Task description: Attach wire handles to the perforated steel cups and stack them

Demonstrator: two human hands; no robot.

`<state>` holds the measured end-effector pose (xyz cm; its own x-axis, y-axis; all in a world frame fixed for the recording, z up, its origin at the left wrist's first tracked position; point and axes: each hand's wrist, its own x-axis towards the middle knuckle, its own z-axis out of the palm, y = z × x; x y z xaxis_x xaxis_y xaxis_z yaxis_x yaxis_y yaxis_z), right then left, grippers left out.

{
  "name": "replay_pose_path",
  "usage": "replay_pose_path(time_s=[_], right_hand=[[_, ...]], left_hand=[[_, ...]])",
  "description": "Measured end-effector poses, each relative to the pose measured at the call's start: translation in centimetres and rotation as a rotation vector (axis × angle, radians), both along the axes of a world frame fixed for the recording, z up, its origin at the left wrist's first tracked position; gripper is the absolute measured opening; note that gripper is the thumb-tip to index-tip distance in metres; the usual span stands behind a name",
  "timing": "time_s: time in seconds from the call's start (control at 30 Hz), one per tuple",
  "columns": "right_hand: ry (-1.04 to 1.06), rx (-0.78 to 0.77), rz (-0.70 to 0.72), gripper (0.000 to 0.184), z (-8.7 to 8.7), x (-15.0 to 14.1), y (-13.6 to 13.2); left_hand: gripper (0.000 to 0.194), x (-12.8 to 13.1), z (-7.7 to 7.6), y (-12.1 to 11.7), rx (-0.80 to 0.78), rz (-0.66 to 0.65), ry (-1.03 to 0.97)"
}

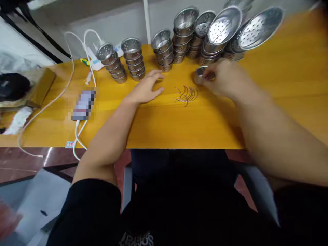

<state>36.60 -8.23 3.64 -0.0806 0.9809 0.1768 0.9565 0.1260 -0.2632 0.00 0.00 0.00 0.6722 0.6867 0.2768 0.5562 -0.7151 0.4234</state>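
My right hand [217,77] grips the rim of a small round metal cup [202,70], thumb and fingers closed on it, at the table's middle right. Part of the cup is hidden behind the fingers. My left hand [147,87] rests on the yellow table with fingers spread, holding nothing, just in front of the metal stacks. Between my hands lies a loose bunch of thin, curved, wire-like pieces [186,95]. Behind them, perforated metal cups [164,51] stand in several nested stacks.
Large tilted perforated cups [261,29] lean at the back right. A phone [83,105] with a white cable [77,135] lies left of my left arm. A cardboard box [42,87] stands at the far left. The wooden table [179,133] ends close to my lap.
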Motion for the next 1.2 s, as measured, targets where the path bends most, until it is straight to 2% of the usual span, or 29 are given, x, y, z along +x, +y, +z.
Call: replay_pose_path(time_s=[0.07, 0.13, 0.27, 0.33, 0.47, 0.57, 0.8, 0.97, 1.2], right_hand=[[0.008, 0.049, 0.075, 0.018, 0.0, -0.6, -0.3], [0.039, 0.08, 0.162, 0.012, 0.0, -1.4, -0.7], [0.18, 0.081, 0.363, 0.015, 0.0, -3.2, -1.8], [0.261, 0.052, 0.435, 0.025, -0.1, -4.1, -2.3], [0.36, 0.015, 0.503, 0.053, -0.5, -4.9, -2.8], [0.428, 0.029, 0.512, 0.065, -0.5, -4.8, -2.8], [0.436, 0.066, 0.487, 0.07, -1.4, -4.3, -2.1], [0.453, 0.073, 0.527, 0.077, -2.4, -4.1, -1.5], [0.457, 0.063, 0.541, 0.066, -2.8, -4.1, -1.1]], left_hand=[[0.063, -0.2, -0.3, 0.3, -0.019, -0.003, -0.001], [0.071, -0.1, -0.3, 0.2, -0.03, -0.01, -0.021], [0.119, 1.5, 0.3, -1.2, -0.021, -0.043, -0.119], [0.132, 2.6, 0.6, -2.0, 0.002, -0.081, -0.158], [0.116, 4.0, 0.3, -2.5, 0.004, -0.149, -0.124], [0.12, 4.0, -0.3, -2.1, 0.016, -0.115, -0.143], [0.095, 3.7, -0.2, -2.2, 0.005, -0.11, -0.049], [0.09, 3.7, 0.2, -2.4, 0.029, -0.126, -0.045], [0.082, 3.7, 0.0, -2.2, 0.041, -0.136, -0.076]])
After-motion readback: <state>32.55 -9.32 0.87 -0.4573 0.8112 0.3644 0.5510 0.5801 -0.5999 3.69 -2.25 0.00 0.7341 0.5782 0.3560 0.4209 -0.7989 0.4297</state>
